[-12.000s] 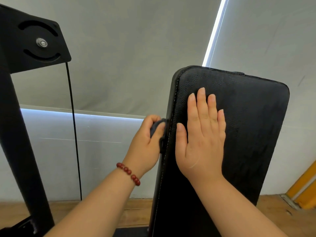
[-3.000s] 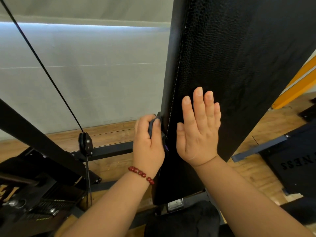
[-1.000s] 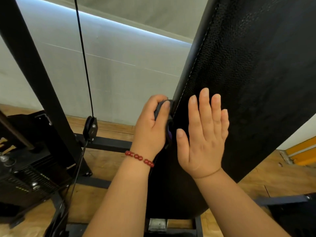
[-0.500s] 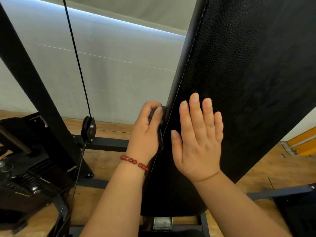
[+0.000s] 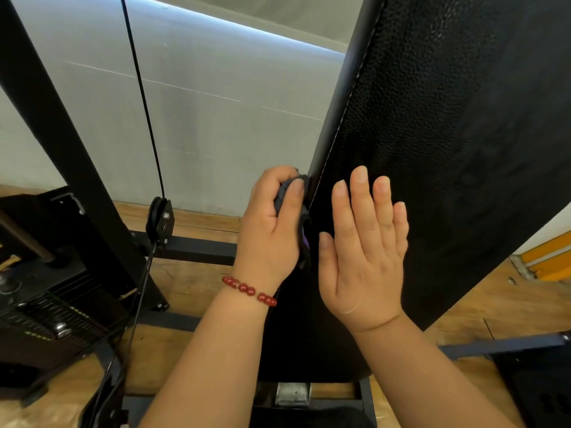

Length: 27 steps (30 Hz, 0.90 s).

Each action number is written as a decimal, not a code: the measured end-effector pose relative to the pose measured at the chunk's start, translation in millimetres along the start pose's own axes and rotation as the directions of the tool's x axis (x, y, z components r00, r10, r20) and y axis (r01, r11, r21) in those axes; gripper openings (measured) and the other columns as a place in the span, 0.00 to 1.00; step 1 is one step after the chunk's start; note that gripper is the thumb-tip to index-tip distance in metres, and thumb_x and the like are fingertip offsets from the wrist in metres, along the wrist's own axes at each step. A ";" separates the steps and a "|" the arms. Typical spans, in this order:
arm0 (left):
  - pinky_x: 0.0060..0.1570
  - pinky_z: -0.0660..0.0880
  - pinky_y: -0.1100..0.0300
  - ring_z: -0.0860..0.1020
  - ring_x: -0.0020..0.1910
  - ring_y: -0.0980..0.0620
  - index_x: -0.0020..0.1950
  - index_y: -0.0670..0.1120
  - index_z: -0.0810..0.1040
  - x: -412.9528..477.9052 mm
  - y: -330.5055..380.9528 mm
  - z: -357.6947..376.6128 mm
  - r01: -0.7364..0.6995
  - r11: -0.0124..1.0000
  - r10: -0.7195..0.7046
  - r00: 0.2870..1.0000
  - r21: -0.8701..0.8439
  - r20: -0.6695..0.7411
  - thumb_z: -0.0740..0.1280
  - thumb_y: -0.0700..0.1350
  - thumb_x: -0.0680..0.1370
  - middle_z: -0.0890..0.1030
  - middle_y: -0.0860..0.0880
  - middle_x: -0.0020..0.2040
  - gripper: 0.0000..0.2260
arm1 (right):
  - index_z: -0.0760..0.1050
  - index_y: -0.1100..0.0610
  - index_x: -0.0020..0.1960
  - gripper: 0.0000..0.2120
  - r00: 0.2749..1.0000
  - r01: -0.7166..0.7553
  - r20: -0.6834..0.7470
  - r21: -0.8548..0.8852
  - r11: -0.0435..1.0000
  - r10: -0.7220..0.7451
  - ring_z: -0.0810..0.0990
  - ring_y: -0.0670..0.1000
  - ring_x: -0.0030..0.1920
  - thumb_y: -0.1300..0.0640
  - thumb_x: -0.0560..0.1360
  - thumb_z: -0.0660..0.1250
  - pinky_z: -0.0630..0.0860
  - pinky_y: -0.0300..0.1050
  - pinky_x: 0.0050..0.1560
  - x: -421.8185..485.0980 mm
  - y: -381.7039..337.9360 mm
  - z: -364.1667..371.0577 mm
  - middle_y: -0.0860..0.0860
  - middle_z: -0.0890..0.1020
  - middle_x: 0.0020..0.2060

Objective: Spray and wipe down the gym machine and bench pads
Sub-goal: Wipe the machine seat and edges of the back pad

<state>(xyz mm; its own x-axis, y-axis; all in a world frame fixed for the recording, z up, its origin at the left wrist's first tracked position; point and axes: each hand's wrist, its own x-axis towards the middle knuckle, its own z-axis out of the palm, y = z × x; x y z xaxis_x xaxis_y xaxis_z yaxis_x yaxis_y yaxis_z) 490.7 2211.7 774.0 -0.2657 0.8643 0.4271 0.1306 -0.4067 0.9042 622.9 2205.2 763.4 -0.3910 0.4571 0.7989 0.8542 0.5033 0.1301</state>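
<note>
The left hand [image 5: 272, 230], grip clamped on a crumpled dark cloth [image 5: 281, 197], has slid down the black leatherette pad [image 5: 448, 149] along its nine-o'clock edge. The right hand [image 5: 364, 257] braces flat, and the edge looks nearly done.

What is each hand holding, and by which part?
Left hand grips a dark cloth, bunched in its fingers, against the back pad's side edge. Right hand holds nothing; it lies flat on the pad's face.

Left hand [image 5: 272, 230]: grips dark cloth [image 5: 289, 193] against pad's side edge.
Right hand [image 5: 364, 251]: flat on black pad [image 5: 448, 149].
</note>
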 end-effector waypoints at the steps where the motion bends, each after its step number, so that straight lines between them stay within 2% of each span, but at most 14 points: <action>1: 0.47 0.70 0.72 0.75 0.47 0.60 0.50 0.62 0.69 -5.2 -6.0 -1.5 -0.005 1.000 0.005 1.000 0.025 0.005 0.55 0.56 0.79 0.76 0.55 0.48 0.04 | 0.51 0.59 0.77 0.25 1.000 -0.004 0.009 0.006 1.000 0.004 0.46 0.51 0.79 0.55 0.83 0.52 0.44 0.51 0.78 -5.1 -1.1 0.8 0.48 0.45 0.79; 4: 0.46 0.70 0.73 0.75 0.47 0.59 0.50 0.63 0.68 -19.2 -15.4 -4.8 -0.015 0.994 0.014 1.000 0.104 0.017 0.54 0.56 0.79 0.75 0.52 0.50 0.04 | 0.50 0.58 0.78 0.25 0.998 -0.019 0.053 0.016 1.000 0.018 0.46 0.51 0.79 0.55 0.83 0.51 0.43 0.51 0.78 -21.6 -6.6 2.1 0.48 0.45 0.79; 7: 0.44 0.69 0.74 0.74 0.44 0.59 0.49 0.63 0.67 -14.2 -5.2 -4.4 -0.089 0.988 0.091 0.996 0.124 -0.014 0.56 0.54 0.80 0.74 0.52 0.48 0.03 | 0.48 0.57 0.79 0.26 0.998 -0.036 0.061 0.036 0.999 0.034 0.45 0.51 0.79 0.55 0.84 0.50 0.42 0.51 0.78 -28.5 -9.3 3.8 0.48 0.44 0.79; 11: 0.46 0.69 0.71 0.74 0.45 0.57 0.50 0.62 0.66 -5.1 -3.7 1.2 -0.176 0.978 0.184 0.981 0.112 -0.060 0.55 0.51 0.81 0.73 0.55 0.48 0.05 | 0.45 0.55 0.80 0.27 0.998 -0.017 0.063 0.038 0.999 0.015 0.44 0.51 0.79 0.56 0.84 0.49 0.42 0.51 0.78 -28.0 -8.2 6.1 0.48 0.43 0.79; 17: 0.49 0.66 0.76 0.71 0.49 0.68 0.53 0.63 0.65 -52.2 -46.9 -2.2 -0.086 0.971 0.099 0.994 0.223 -0.046 0.55 0.49 0.81 0.69 0.60 0.48 0.07 | 0.50 0.59 0.78 0.25 0.998 -0.050 0.040 0.039 0.998 0.048 0.45 0.50 0.79 0.55 0.83 0.49 0.43 0.51 0.78 -30.5 -10.6 10.0 0.47 0.43 0.79; 20: 0.49 0.68 0.75 0.72 0.48 0.66 0.52 0.60 0.67 -48.7 -41.9 -3.0 -0.073 0.969 0.086 0.995 0.235 -0.043 0.55 0.50 0.80 0.70 0.58 0.48 0.04 | 0.50 0.59 0.77 0.24 0.998 -0.060 0.037 0.034 0.998 0.058 0.45 0.50 0.79 0.54 0.84 0.48 0.43 0.51 0.78 -31.8 -12.5 10.7 0.47 0.44 0.79; 23: 0.46 0.69 0.73 0.74 0.47 0.59 0.49 0.63 0.65 -31.5 -22.6 2.0 -0.106 0.975 0.125 0.988 0.194 -0.092 0.55 0.51 0.81 0.73 0.53 0.48 0.05 | 0.50 0.59 0.77 0.23 0.997 -0.067 0.031 0.040 0.997 0.066 0.45 0.50 0.79 0.54 0.84 0.47 0.43 0.51 0.78 -34.0 -13.9 12.7 0.47 0.43 0.79; 27: 0.47 0.68 0.74 0.73 0.48 0.64 0.50 0.65 0.65 -34.9 -33.9 4.1 -0.089 0.982 0.106 0.990 0.167 -0.097 0.53 0.53 0.81 0.72 0.55 0.50 0.05 | 0.50 0.59 0.77 0.23 0.998 -0.059 0.031 0.056 0.997 0.057 0.45 0.50 0.79 0.55 0.84 0.48 0.43 0.50 0.78 -37.7 -13.1 13.7 0.47 0.44 0.79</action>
<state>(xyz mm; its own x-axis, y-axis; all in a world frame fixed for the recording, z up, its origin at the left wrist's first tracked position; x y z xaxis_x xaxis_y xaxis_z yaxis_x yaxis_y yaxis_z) 499.5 2196.5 728.4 -0.3414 0.7835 0.5192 0.3112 -0.4270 0.8490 621.7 2191.5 723.6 -0.3516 0.5075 0.7867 0.8553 0.5158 0.0495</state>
